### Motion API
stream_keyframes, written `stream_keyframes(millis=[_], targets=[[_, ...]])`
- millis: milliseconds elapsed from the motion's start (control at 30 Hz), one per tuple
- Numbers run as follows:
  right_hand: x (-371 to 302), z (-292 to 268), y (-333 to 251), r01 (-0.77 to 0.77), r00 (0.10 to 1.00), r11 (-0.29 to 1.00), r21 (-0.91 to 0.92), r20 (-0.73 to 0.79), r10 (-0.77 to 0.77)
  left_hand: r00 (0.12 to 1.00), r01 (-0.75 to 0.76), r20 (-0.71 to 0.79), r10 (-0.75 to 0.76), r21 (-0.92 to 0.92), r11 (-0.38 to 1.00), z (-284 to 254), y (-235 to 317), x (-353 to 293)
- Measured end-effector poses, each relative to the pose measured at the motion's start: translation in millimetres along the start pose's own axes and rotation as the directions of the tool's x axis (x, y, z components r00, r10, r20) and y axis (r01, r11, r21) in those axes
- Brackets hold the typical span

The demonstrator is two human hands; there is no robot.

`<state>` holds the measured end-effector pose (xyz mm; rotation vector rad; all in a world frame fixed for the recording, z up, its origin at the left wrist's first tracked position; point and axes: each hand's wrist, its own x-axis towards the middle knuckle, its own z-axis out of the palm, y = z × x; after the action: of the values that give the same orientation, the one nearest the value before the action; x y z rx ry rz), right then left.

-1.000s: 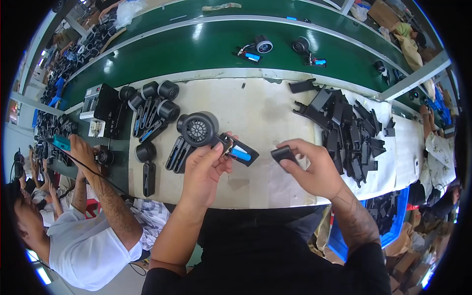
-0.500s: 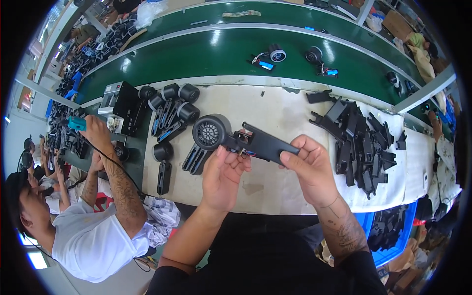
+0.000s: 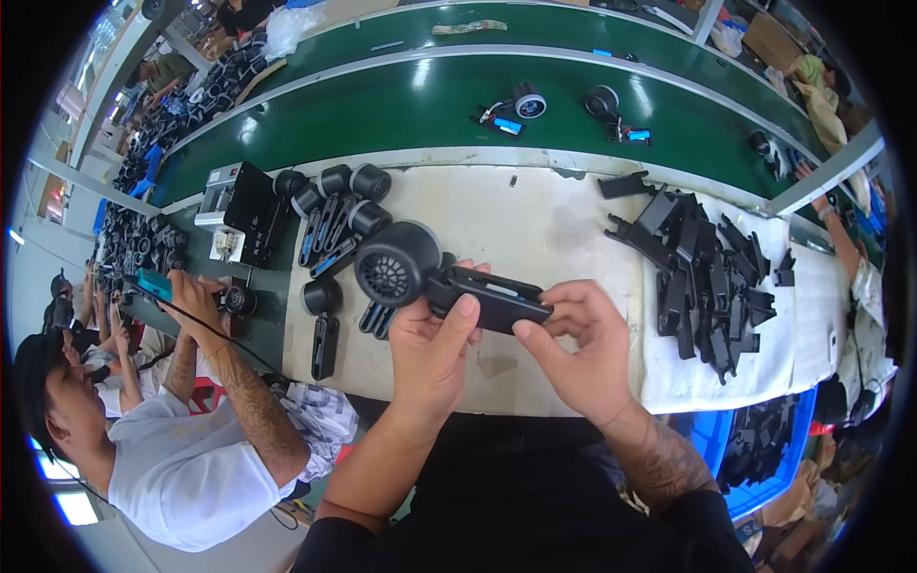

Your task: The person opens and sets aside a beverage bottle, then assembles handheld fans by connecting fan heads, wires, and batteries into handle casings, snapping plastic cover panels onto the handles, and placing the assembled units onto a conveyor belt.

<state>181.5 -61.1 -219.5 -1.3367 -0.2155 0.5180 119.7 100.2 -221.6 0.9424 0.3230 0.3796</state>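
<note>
A black handheld fan [image 3: 396, 263] with a round grille is held above the worktable, its handle [image 3: 501, 301] pointing right. My left hand [image 3: 435, 344] wraps the handle near the neck, thumb on its front side. At the free end of the handle, my right hand [image 3: 583, 349] pinches with thumb and fingers. A long slot shows along the handle's upper side. Behind and left of the fan lie several similar fans [image 3: 368, 218] with open handles and blue parts inside. A pile of black handle covers [image 3: 702, 277] lies right of my right hand.
A co-worker in a white shirt [image 3: 196, 458] sits at the left, holding a teal tool [image 3: 153, 284]. A black and silver machine [image 3: 246, 215] stands there too. Behind the worktable [image 3: 564, 229] runs a green conveyor [image 3: 382, 119] carrying fan assemblies [image 3: 511, 110]. A blue crate [image 3: 764, 487] sits lower right.
The black cover, earlier held at an angle off the handle, now lies along it. My left hand has moved from beneath the neck to gripping the handle, and the fan head has tilted.
</note>
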Motion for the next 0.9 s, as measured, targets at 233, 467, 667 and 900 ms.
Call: stream_keyframes(millis=[233, 467, 667, 900], targets=[[7.2, -9.1, -13.9, 0.484, 0.874, 0.785, -0.387, 0.181, -0.450, 0.984, -0.075, 0.155, 0.092, -0.113, 0.991, -5.1, 18.5, -7.9], [13.9, -6.6, 28.3, 0.291, 0.950, 0.909, -0.299, 0.202, -0.238, 0.990, 0.083, 0.114, -0.082, -0.008, 0.996, -18.8, 3.7, 17.9], [88.4, -43.5, -11.5, 0.299, 0.817, 0.585, -0.754, 0.519, 0.252, 0.993, 0.016, 0.093, -0.070, 0.484, 0.875, -22.7, 8.8, 70.8], [311.5, -66.6, -11.6, 0.320, 0.929, 0.459, -0.828, 0.181, -0.321, 0.979, -0.195, 0.182, -0.088, 0.964, -0.181, -3.0, 11.6, 160.6]])
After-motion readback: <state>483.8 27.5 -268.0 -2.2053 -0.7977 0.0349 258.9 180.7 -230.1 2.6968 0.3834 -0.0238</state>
